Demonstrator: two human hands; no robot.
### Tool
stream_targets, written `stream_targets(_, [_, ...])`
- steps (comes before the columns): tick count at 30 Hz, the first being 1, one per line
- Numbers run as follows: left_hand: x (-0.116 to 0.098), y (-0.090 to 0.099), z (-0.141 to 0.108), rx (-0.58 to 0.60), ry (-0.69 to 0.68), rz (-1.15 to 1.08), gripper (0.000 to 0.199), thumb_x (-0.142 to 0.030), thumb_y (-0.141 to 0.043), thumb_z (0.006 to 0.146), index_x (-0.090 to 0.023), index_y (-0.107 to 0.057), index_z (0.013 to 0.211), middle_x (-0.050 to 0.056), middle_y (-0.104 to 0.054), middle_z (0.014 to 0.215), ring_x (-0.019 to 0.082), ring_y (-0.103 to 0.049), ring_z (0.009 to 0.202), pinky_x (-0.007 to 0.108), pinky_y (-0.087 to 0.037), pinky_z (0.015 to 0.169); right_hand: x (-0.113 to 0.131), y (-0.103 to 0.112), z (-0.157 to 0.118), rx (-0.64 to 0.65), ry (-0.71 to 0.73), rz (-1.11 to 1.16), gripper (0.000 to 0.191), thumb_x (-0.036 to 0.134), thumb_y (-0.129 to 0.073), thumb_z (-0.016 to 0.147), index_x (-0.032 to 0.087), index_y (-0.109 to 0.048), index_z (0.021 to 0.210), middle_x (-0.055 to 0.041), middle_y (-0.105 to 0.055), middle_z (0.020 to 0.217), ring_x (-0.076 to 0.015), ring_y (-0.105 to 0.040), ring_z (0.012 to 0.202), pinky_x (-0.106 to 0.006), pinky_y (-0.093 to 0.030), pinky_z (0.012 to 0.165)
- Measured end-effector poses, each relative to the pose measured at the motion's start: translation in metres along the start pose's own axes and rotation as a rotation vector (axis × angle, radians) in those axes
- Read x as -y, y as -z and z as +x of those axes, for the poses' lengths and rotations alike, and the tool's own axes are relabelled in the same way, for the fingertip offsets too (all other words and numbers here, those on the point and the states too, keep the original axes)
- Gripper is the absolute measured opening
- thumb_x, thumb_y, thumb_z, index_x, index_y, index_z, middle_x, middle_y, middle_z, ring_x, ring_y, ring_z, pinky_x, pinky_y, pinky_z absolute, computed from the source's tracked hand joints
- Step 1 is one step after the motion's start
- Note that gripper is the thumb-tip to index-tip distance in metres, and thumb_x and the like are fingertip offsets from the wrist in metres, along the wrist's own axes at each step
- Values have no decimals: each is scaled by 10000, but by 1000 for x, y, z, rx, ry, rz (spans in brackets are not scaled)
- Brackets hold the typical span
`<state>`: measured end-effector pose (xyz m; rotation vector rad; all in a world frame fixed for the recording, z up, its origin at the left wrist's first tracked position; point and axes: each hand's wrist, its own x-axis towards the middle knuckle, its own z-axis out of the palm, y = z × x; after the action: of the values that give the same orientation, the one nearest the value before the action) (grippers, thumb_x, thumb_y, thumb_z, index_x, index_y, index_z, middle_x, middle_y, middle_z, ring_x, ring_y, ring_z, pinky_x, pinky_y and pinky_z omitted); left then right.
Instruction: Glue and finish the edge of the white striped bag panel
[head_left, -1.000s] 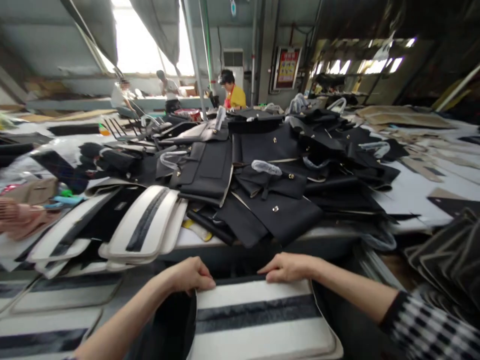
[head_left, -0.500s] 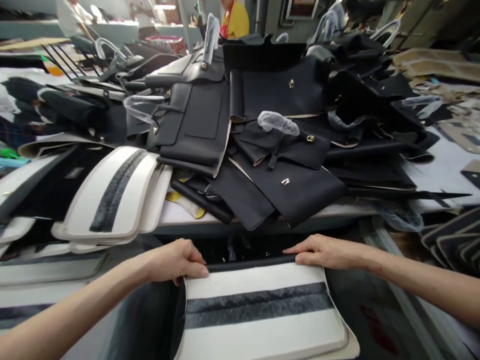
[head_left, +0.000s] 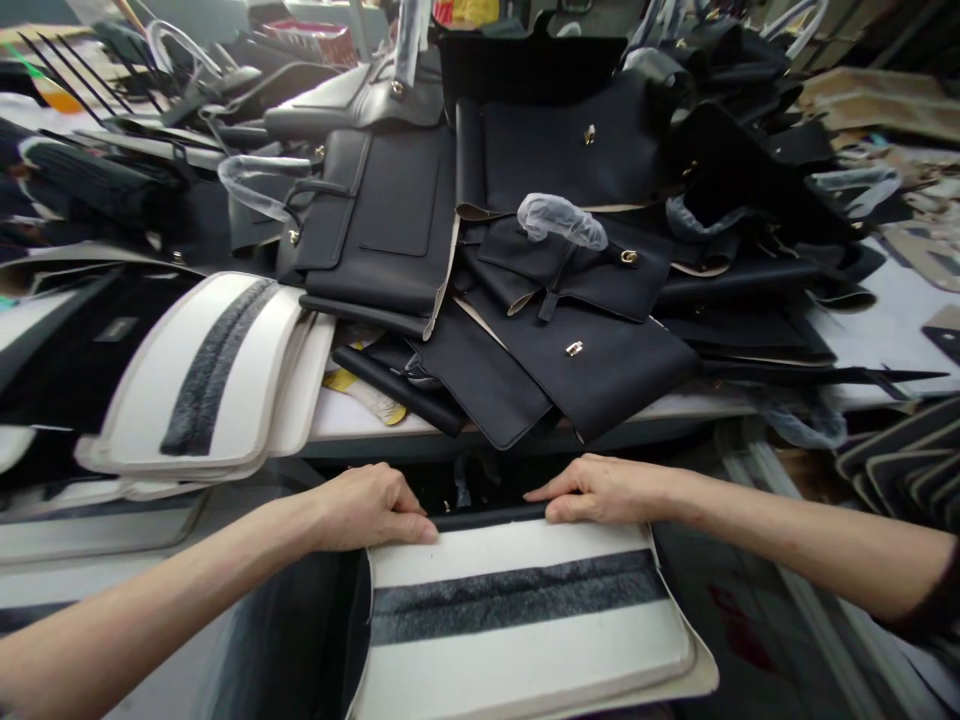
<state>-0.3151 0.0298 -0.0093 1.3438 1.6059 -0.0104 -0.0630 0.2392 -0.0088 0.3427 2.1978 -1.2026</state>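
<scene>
A white panel with a dark grey fuzzy stripe (head_left: 517, 650) lies low in the centre, a black edge running along its far side. My left hand (head_left: 379, 508) pinches that far edge near its left corner, thumb on top. On the right part of the same edge rests my right hand (head_left: 600, 490), its thumb on the near side and the index finger stretched along the black strip; its other fingers are curled. Just beyond both hands is a dark opening with small shiny bits, partly hidden.
Black leather bag pieces (head_left: 630, 370) with gold clasps and plastic-wrapped handles are heaped on the white table (head_left: 877, 325). White striped panels (head_left: 217, 370) are stacked at the left. Dark panels (head_left: 907, 460) stand at the right edge. A red basket (head_left: 315, 42) is at the back.
My right hand has slid left along the edge, and my left hand has moved slightly right, so they are closer together. The view has tilted down a little.
</scene>
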Motion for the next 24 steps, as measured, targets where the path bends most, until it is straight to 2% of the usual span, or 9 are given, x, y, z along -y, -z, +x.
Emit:
stream_targets(4, [-5,-3,1,-124,23,140,526,-715,-548,784,-242,-768,713,-11,-589,563,161,-563,576,229,-356,540,19,-13,19,-73,41,-88,474,554,-564,874,310,-643,1273,-32,-688,1211,-287,-648,1087,-301,-502,831])
stream_targets(7, [-20,-13,-2,-292,-11,184,458,-648,-581,816,-292,-739,1057,22,-724,989,232,-655,893,279,-442,742,29,-26,27,-180,55,-109,426,553,-597,847,334,-693,1200,-29,-711,1161,-307,-654,1074,-341,-495,846])
stream_targets(9, [-40,-30,-6,-453,-75,192,419,-529,-568,884,-273,-647,1206,46,-649,1226,239,-596,1094,310,-417,902,32,-35,24,-289,55,-87,417,548,-642,814,329,-717,1160,-38,-709,1163,-330,-639,1101,-387,-475,914])
stream_targets(12, [-79,-70,-15,-655,-345,80,193,-312,-515,954,-242,-634,1090,22,-637,1150,169,-574,1087,269,-402,949,25,-49,0,-545,49,-11,485,517,-677,798,297,-679,1230,-49,-660,1262,-326,-569,1211,-423,-399,1044])
stream_targets(15, [-113,-115,-22,-551,-562,50,151,-238,-484,973,-249,-616,1045,-9,-640,1066,144,-580,998,259,-435,886,1,-72,-41,-896,23,174,480,496,-605,868,257,-637,1283,-42,-612,1338,-255,-529,1261,-370,-349,1104])
stream_targets(17, [-126,-137,-24,-476,-569,162,168,-276,-457,990,-249,-621,962,-15,-645,986,165,-573,910,303,-448,833,-23,-98,-68,-1151,-34,385,455,533,-580,876,230,-676,1203,-55,-658,1265,-240,-578,1193,-357,-386,1078])
stream_targets(19, [-134,-150,-25,-470,-521,258,222,-327,-436,999,-241,-610,891,-9,-638,950,189,-556,876,344,-447,803,-47,-133,-83,-1337,-126,585,494,587,-568,856,193,-684,1129,-99,-691,1181,-272,-613,1128,-402,-443,1019])
stream_targets(21, [-138,-156,-25,-492,-478,301,234,-344,-434,998,-233,-593,867,2,-630,958,205,-547,893,363,-442,796,-64,-173,-81,-1445,-221,799,537,626,-544,844,162,-672,1081,-142,-695,1140,-303,-629,1089,-428,-505,922])
stream_targets(24, [-145,-160,-21,-531,-436,337,216,-335,-463,984,-226,-579,839,13,-622,937,218,-543,894,378,-425,777,-70,-224,-51,-1433,-273,1113,507,610,-515,885,133,-666,968,-140,-718,927,-288,-686,878,-414,-565,732])
